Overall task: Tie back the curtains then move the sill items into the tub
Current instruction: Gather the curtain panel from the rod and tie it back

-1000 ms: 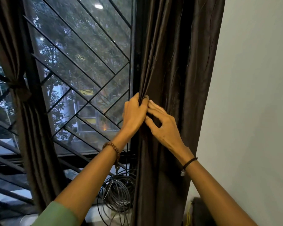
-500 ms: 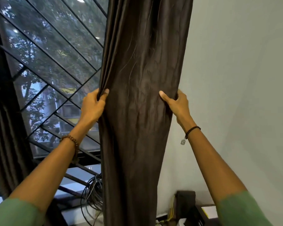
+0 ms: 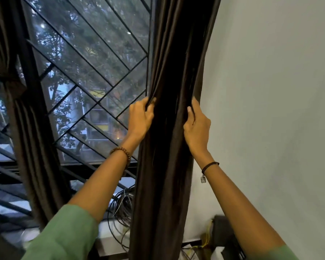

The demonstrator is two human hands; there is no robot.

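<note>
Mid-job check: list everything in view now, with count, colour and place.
right curtain: 1, dark brown, centre, bunched between both hands
left curtain: 1, dark brown, far left, cinched by a tie-back
window grille: 1, black, behind the curtains
cable coil: 1, black and grey, on the sill beside the right curtain
sill: 1, white, bottom centre
wall: 1, pale grey, right
dark box: 1, black, lower right
yellow cable: 1, yellow, beside the dark box
beaded bracelet: 1, brown, left wrist
cord bracelet: 1, black, right wrist
sleeves: 2, green, bottom corners
left hand: 1, grips the right curtain's left edge
right hand: 1, grips its right edge
</note>
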